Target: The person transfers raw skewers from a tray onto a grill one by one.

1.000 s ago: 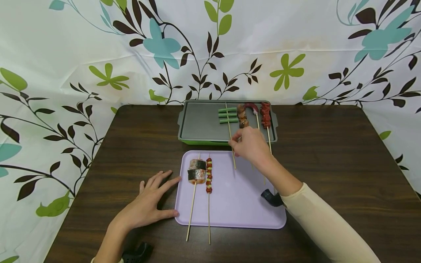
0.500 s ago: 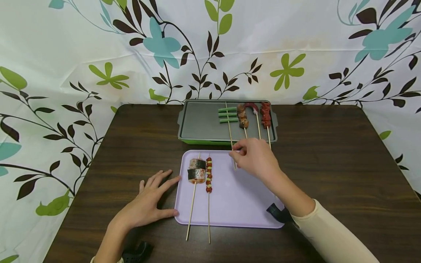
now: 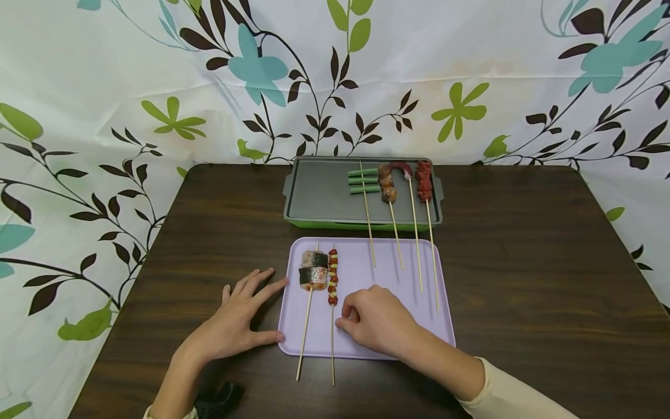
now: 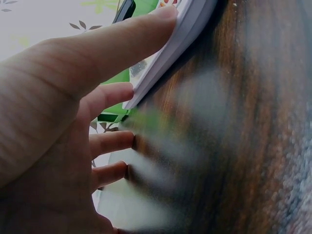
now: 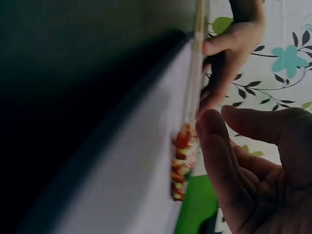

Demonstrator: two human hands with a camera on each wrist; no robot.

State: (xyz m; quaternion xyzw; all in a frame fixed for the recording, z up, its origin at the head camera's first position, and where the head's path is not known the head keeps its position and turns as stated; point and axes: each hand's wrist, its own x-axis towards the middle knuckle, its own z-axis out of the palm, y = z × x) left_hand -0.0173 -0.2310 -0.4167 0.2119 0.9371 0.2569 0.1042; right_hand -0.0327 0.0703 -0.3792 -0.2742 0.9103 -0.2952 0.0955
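Head view: right hand (image 3: 378,322) rests on the lilac tray (image 3: 389,265), fingers curled in loosely, thumb and fingertips just beside the stick of the red-and-green skewer (image 3: 332,279). Looks like contact, but a firm pinch can't be confirmed. Right wrist view shows thumb (image 5: 214,146) next to that skewer (image 5: 181,161), not clearly wrapped round it.

Left hand (image 3: 235,326) lies flat on the table (image 3: 523,262), fingers spread and straight. Index tip and thumb touch the tray's left edge, holding nothing. Left wrist view agrees: thumb (image 4: 122,39) pressed on the tray rim (image 4: 192,24).

Tray holds two skewers at its left side: the fish skewer (image 3: 313,273) and the red-and-green one, side by side, sticks poking off the near edge.

Grill pan (image 3: 319,195) behind the tray carries four skewers at its right end: green bean (image 3: 363,180), brown meat (image 3: 387,185), curved sausage (image 3: 402,169), red meat (image 3: 423,180). Their sticks run off the pan and over the tray's far half.

Judged progress: four of six skewers sit on the pan, two are left on the tray. The red-and-green one seems to be the one in hand now, not yet lifted. Left part of the pan is bare.
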